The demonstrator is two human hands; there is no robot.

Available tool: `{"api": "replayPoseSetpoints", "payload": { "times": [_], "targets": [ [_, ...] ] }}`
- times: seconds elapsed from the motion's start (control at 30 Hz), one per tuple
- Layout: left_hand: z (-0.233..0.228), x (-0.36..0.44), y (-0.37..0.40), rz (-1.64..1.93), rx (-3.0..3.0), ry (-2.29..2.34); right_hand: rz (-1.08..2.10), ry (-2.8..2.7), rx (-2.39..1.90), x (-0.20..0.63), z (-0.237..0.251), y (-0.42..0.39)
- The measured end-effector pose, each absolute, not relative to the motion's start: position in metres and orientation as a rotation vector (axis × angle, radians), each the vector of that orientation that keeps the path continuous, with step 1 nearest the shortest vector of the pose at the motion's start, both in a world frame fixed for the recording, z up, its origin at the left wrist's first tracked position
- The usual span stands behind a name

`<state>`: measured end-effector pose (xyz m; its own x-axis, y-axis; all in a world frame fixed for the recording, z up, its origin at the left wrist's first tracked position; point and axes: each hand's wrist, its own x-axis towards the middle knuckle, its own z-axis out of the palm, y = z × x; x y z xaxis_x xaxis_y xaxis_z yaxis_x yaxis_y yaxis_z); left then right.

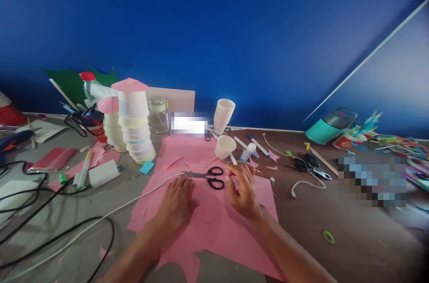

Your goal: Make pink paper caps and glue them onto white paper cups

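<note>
My left hand (177, 198) lies palm down on pink paper (214, 234), its fingers stretched toward the blades of black-handled scissors (209, 176). The scissors lie on the paper with their blades pointing left. Just right of their handles is my right hand (243, 189), loosely curled with its fingers apart and nothing visible in it. The paper has ragged, curved cut edges at its near side. Beyond the hands, a white paper cup (225, 147) stands on the paper. A glue stick (248, 151) is right of that cup.
Stacked paper cups with pink cone tops (134, 118) stand at left, near a glass jar (158, 115). More nested cups (223, 114) stand by the blue wall. Cables (100, 218) cross the left side. Keys (310, 164) and a teal bottle (323, 129) lie at right.
</note>
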<state>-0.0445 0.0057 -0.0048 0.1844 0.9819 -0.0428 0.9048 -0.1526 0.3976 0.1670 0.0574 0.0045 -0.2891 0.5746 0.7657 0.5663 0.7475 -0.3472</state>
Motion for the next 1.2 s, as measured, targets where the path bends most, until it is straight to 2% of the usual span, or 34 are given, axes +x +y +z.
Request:
{"api": "replayPoseSetpoints", "payload": {
  "times": [0.27, 0.7, 0.87, 1.2],
  "targets": [
    [-0.010, -0.051, 0.007, 0.421, 2.118, 1.759, 0.114, -2.033, -0.799, 0.161, -0.001, 0.055],
    [-0.009, -0.053, 0.009, 0.344, 2.122, 1.744, 0.176, -2.064, -0.783, 0.155, -0.003, 0.052],
    [-0.011, -0.056, 0.012, 0.613, 2.017, 1.669, 0.256, -2.009, -0.818, 0.154, -0.002, 0.050],
    [0.006, -0.050, 0.014, 1.095, 1.314, 1.260, 0.595, -2.065, -1.056, 0.154, 0.001, 0.050]
  ]
}}
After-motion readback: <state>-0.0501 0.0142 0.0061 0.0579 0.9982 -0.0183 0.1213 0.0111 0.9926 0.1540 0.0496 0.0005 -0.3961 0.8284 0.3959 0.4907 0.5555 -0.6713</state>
